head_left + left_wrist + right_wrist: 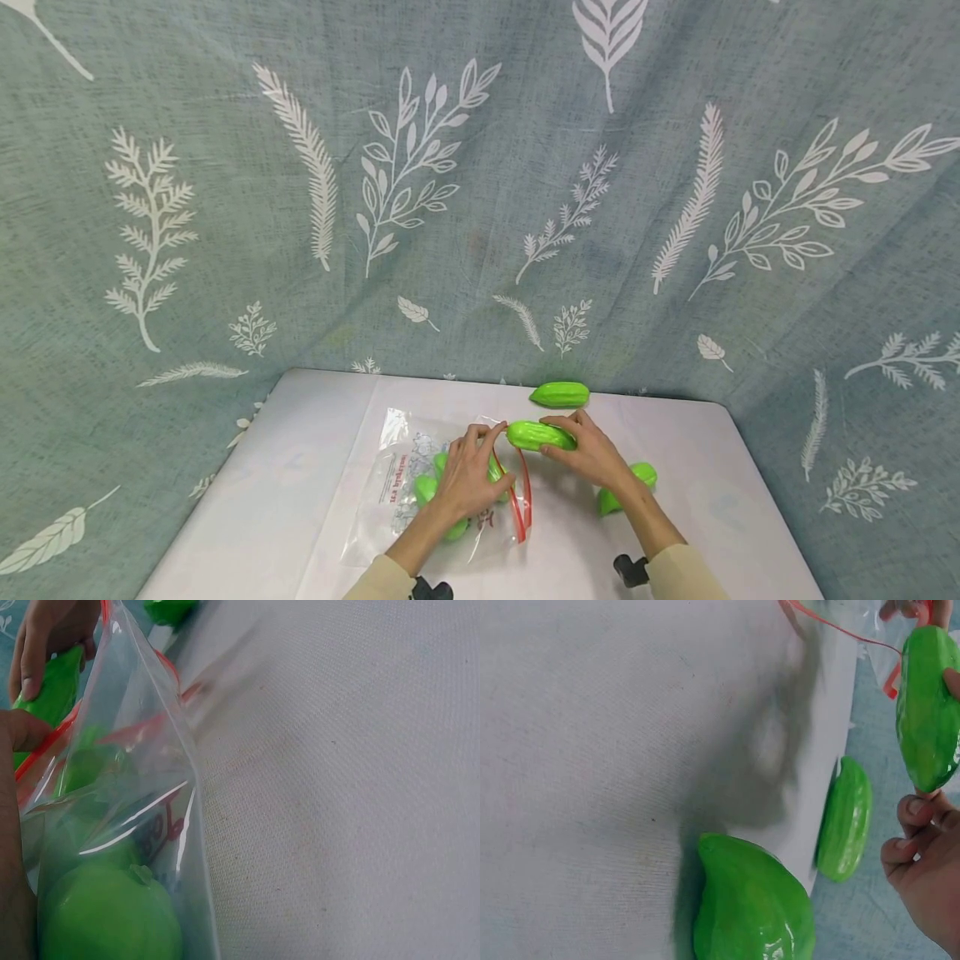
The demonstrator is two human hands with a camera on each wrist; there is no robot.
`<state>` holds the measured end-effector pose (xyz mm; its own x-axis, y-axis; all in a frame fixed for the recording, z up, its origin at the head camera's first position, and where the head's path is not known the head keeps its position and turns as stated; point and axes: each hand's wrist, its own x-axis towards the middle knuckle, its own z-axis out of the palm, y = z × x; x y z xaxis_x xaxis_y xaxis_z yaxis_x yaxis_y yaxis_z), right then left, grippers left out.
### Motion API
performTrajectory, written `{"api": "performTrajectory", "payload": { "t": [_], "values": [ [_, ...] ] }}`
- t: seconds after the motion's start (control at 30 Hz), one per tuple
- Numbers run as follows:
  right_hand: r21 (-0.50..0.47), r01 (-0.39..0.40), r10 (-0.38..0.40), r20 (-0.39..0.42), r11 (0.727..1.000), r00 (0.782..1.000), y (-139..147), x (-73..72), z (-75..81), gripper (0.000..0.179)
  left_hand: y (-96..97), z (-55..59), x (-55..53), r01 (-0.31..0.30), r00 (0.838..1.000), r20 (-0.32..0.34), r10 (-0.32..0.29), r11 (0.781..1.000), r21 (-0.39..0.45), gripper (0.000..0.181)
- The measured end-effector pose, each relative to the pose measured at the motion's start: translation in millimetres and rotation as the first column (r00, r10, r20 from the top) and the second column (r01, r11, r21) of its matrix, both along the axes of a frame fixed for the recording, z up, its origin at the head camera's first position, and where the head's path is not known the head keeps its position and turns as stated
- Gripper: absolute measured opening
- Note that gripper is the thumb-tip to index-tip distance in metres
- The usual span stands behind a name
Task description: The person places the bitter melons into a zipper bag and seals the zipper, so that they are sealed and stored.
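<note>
We see a clear plastic zip bag (372,525) with a red-edged mouth (520,527), several rounded green pieces (425,489) inside. The left hand (469,473) arches over it, thumb and fingers gripping the red edge; the right hand (592,452) reaches forward, thumb and fingertips pinching a glossy green, ridged, oblong vegetable (528,435) just beside the mouth.

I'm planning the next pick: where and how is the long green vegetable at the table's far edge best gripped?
Probably around the middle, coming from above. The long green vegetable lies lengthwise along the far edge of the table, so a grip across its narrow width, thumb on the near side, should suit; its pointed left end may slip.
</note>
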<state>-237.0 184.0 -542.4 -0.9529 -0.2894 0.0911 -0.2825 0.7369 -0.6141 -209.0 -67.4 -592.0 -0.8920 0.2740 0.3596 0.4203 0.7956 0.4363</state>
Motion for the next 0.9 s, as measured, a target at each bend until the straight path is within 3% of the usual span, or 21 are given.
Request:
{"api": "performTrajectory", "payload": {
  "t": [0.3, 0.9],
  "values": [
    [0.000, -0.038, 0.038, 0.013, 0.999, 0.999, -6.0, 3.4, -2.5, 0.053, 0.6, 2.2, 0.9, -0.005, 1.000, -0.012, 0.005, 1.000, -0.002, 0.084],
    [0.152, -0.063, 0.076, -0.081, 0.986, 0.994, -24.9, 12.2, -8.2, 0.053, 1.0, 0.8, 0.4, -0.014, 1.000, -0.009, 0.014, 1.000, 0.014, 0.085]
  ]
}}
